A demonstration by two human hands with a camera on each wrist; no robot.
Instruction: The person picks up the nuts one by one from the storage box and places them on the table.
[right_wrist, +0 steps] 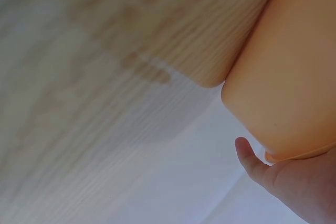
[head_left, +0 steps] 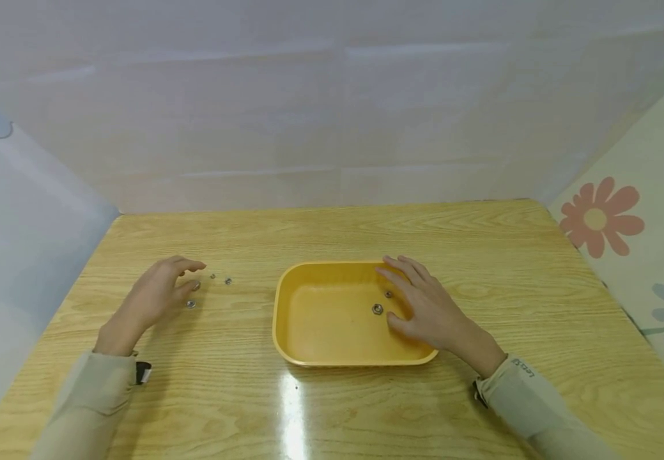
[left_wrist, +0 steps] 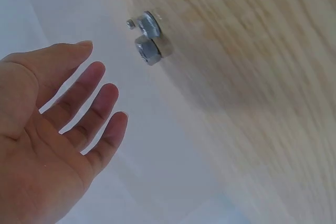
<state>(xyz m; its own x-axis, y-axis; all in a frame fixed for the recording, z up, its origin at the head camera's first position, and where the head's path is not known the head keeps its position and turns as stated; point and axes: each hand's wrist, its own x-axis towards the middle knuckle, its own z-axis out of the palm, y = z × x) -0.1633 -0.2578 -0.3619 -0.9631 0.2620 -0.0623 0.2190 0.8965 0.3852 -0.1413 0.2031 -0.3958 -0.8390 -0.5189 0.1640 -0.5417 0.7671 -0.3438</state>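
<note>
My left hand (head_left: 150, 295) hovers over the left side of the table, its fingers loosely bent and holding nothing. Close by its fingertips lie several small metal nuts (head_left: 191, 304); in the left wrist view two larger nuts (left_wrist: 148, 51) sit side by side, with smaller ones around them. My right hand (head_left: 431, 313) is spread over the right side of a yellow plastic tray (head_left: 297, 364), with nothing in its grasp. Two nuts (head_left: 378, 309) rest on the tray's floor between thumb and fingers. From the right wrist, the tray's outer wall (right_wrist: 283, 82) shows, with one finger extending past its rim.
The wood-grain table (head_left: 239, 402) carries the tray near its middle. A pale covered wall (head_left: 332, 128) rises behind the table's far edge. Printed panels stand at both sides, the right one with a red flower (head_left: 596, 218).
</note>
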